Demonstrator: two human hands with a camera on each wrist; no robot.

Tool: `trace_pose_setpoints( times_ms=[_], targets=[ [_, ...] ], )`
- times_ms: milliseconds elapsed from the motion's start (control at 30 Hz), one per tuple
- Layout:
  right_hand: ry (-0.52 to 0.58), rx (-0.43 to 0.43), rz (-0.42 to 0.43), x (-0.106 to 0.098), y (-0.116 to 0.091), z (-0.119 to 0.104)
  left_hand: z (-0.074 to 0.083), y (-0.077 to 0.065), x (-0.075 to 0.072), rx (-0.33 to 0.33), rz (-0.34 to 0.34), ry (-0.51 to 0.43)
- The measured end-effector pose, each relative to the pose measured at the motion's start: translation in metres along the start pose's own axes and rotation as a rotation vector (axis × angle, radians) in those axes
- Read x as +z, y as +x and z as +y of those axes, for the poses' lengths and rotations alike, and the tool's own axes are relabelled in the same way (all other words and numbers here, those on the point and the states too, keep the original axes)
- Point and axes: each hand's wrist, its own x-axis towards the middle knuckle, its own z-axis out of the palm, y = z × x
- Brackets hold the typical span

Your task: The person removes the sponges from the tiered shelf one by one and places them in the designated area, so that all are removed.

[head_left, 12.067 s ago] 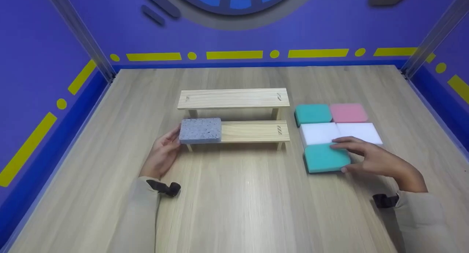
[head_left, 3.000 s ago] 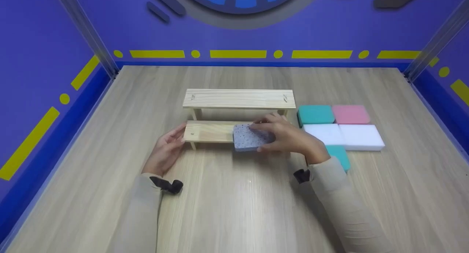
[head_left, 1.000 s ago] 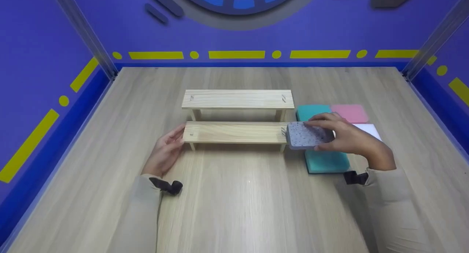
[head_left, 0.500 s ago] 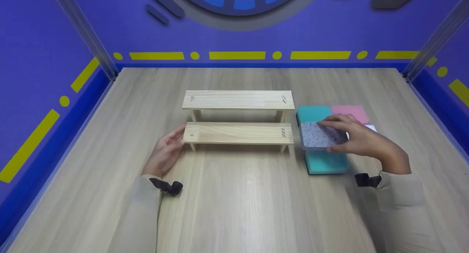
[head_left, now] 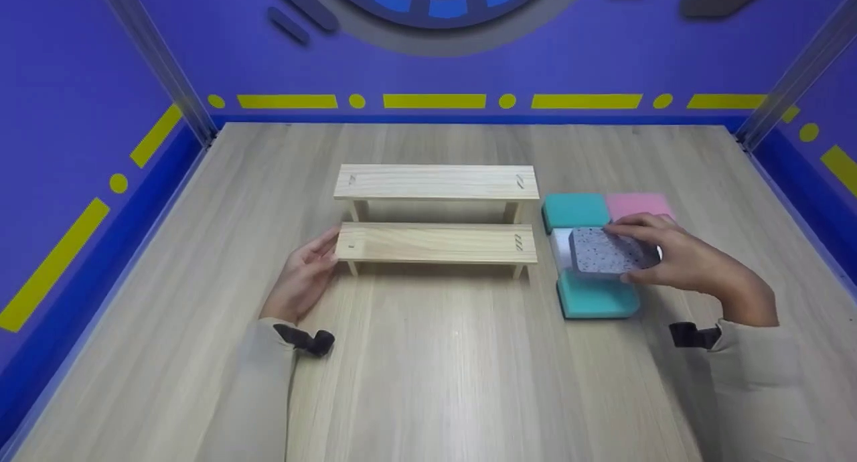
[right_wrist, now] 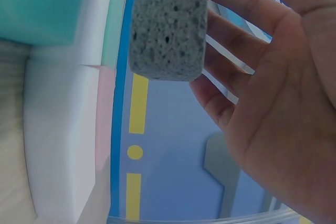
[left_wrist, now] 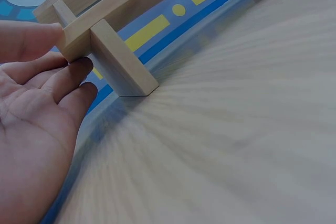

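My right hand (head_left: 676, 258) pinches a grey speckled sponge (head_left: 602, 251) between thumb and fingers. The right wrist view shows the porous side of the sponge (right_wrist: 168, 30), with a gap between it and the white sponges (right_wrist: 60, 135) below. In the head view it covers much of the white pair, of which a left strip (head_left: 561, 248) shows. My left hand (head_left: 301, 274) holds the left end of the front wooden stand (head_left: 435, 243); in the left wrist view its thumb and fingers lie about the board's end (left_wrist: 76, 40), beside the leg.
A second wooden stand (head_left: 435, 182) is set behind the front one. Around the white sponges lie a teal sponge (head_left: 576, 209) at the back, a pink sponge (head_left: 636, 204) beside it and another teal sponge (head_left: 598, 298) in front. Blue-purple walls (head_left: 469, 73) enclose the table.
My right hand has taken the grey sponge off the front stand, where it sat at the left end, and carried it right to over the white sponges. My left hand keeps its hold.
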Motion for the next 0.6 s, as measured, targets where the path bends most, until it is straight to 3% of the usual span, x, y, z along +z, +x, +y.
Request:
trace_pose_setpoints(
  times_ms=[600],
  targets=[
    [-0.017,0.043,0.000,-0.004,-0.019,0.020,0.000,-0.001,0.001,0.004,0.000,0.002]
  ],
)
